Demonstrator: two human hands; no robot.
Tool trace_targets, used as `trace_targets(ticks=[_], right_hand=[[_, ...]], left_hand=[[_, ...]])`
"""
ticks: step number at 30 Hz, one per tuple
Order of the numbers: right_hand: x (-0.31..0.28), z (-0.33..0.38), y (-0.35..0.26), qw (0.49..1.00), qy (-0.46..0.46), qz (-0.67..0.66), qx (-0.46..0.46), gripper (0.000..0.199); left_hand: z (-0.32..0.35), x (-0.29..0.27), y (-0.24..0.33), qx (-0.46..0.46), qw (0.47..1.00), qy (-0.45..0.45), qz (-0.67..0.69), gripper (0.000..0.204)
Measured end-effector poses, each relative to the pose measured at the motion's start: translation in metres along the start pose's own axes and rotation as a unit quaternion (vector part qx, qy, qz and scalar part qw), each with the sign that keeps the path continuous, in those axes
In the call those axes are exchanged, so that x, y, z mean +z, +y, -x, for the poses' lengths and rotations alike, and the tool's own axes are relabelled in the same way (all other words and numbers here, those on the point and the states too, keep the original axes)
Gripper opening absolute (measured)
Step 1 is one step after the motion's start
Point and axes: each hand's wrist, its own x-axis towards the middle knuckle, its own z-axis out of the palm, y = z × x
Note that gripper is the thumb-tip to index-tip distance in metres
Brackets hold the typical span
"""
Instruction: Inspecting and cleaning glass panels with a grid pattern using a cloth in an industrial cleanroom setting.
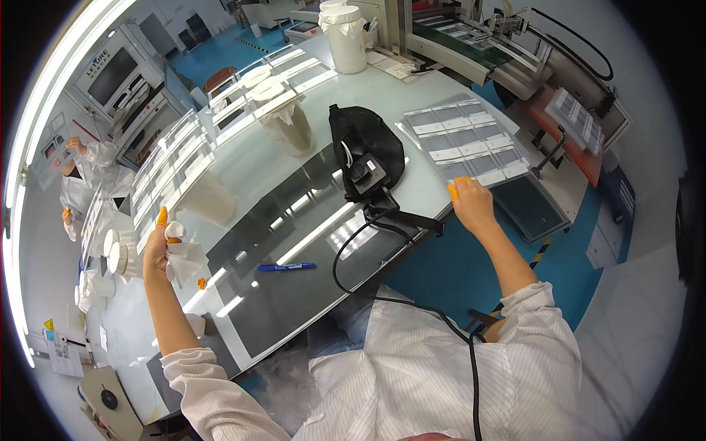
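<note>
My left hand (158, 246), with orange finger cots, is raised over the left part of the table and clutches a crumpled white cloth (184, 259). My right hand (471, 202) reaches to the table's right edge, its fingertips pressing on the near corner of a clear sheet of several small grey panels (467, 140). A large dark glossy panel (294, 242) lies flat on the table between my hands. On it rests a blue pen (285, 267).
A black pouch (365, 151) with a cable running to my chest sits at the table's middle. White cylinders (290, 121) and a bagged bin (346, 37) stand behind. A conveyor machine (478, 37) is at the back right. Another person (81, 176) in white works far left.
</note>
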Motion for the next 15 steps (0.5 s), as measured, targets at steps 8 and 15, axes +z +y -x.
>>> trace_targets(ticks=[8,15], right_hand=[[-0.101,-0.025,0.008,0.933,0.350,-0.075,-0.030,0.013],[-0.156,-0.041,0.015,0.816,0.526,-0.186,0.150,0.035]], left_hand=[[0.100,0.012,-0.033,0.081,0.989,0.014,-0.123,0.028],[0.156,-0.044,-0.081,0.187,0.867,0.355,-0.294,0.034]])
